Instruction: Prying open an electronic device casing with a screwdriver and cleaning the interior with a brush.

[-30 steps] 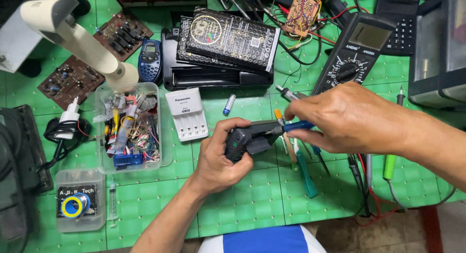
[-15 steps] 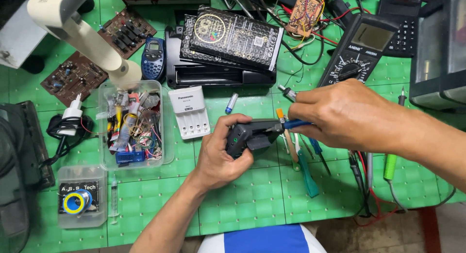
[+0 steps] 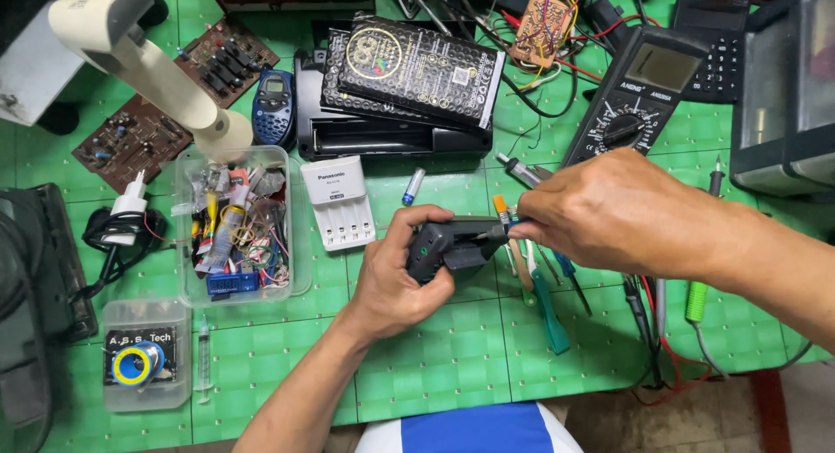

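Observation:
My left hand (image 3: 396,283) grips a small black plastic device (image 3: 452,244) with a green dot on it, held just above the green mat. My right hand (image 3: 609,214) comes in from the right and pinches a thin blue-handled tool (image 3: 515,228) whose tip meets the device's right end. Beneath the right hand lie several screwdrivers and a teal-handled tool (image 3: 550,305). A white battery charger (image 3: 339,203) sits just left of the device.
A clear tub of wires and parts (image 3: 239,223) stands at the left. A black multimeter (image 3: 639,92) lies at the back right with probes and leads trailing down. A black printed box (image 3: 409,70), circuit boards (image 3: 122,140), a solder box (image 3: 137,356) and a lamp arm (image 3: 148,66) surround the work.
Both hands and the black device have stayed almost in place. The right hand has shifted slightly at the device's right end.

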